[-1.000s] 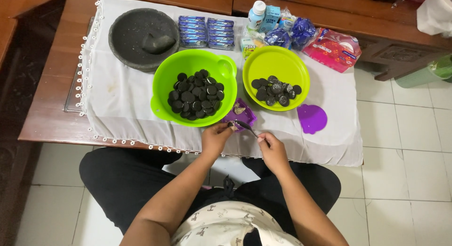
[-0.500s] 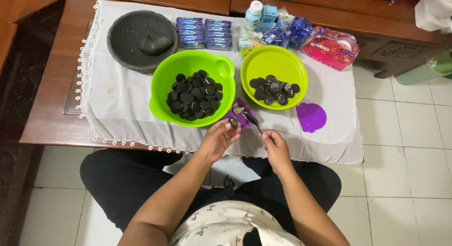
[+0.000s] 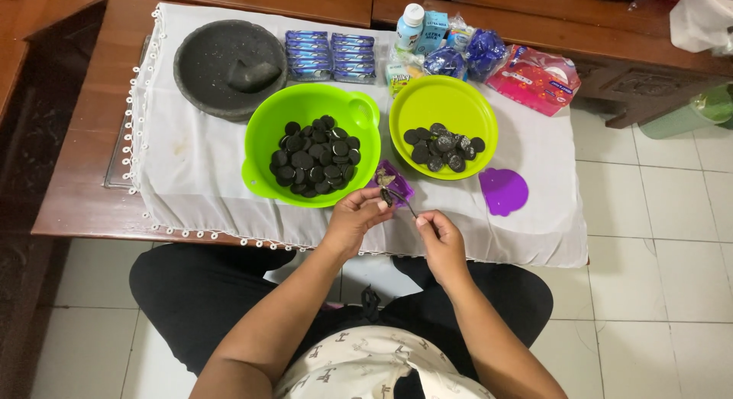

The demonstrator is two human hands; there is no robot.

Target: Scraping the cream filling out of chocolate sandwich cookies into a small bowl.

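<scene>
Below, a white cloth (image 3: 191, 170) covers a low wooden table (image 3: 76, 200) that stands on pale floor tiles. Near the cloth's front edge, the left hand (image 3: 353, 219) pinches a dark cookie half (image 3: 386, 196) between fingertips, while the right hand (image 3: 439, 239) pinches a thin utensil (image 3: 405, 204) whose long axis slants up-left toward the cookie. A purple cup (image 3: 393, 181) sits just behind, between the large green bowl (image 3: 267, 132) and the lime bowl (image 3: 450, 101). Bare cloth lies right of the purple lid (image 3: 504, 191).
</scene>
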